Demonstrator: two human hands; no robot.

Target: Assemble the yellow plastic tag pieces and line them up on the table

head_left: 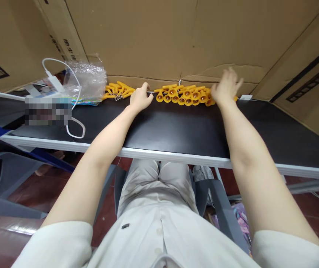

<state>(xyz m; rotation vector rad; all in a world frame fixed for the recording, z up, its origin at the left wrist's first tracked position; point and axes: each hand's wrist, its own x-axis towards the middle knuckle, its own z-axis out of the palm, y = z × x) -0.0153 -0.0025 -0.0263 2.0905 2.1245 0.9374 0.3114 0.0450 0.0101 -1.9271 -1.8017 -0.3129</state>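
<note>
Along the back of the black tabletop lies a row of yellow plastic pieces (187,95), with round cup-like ends facing me and bar-shaped parts behind. My right hand (226,87) is at the right end of this row, its fingers spread and slightly blurred; part of the row is hidden behind it. To the left, a second group of yellow pieces (117,90) lies bunched, with small metal links at the front. My left hand (141,97) rests between the two groups, thumb apart from its bent fingers, with nothing visible in it.
Cardboard walls (159,44) enclose the table's back and sides. At the left are clear plastic wrap (85,80), a white cable (77,76) and a blurred-out patch. A pale metal strip (165,153) edges the black tabletop (173,130). Grey chair parts (218,201) are below.
</note>
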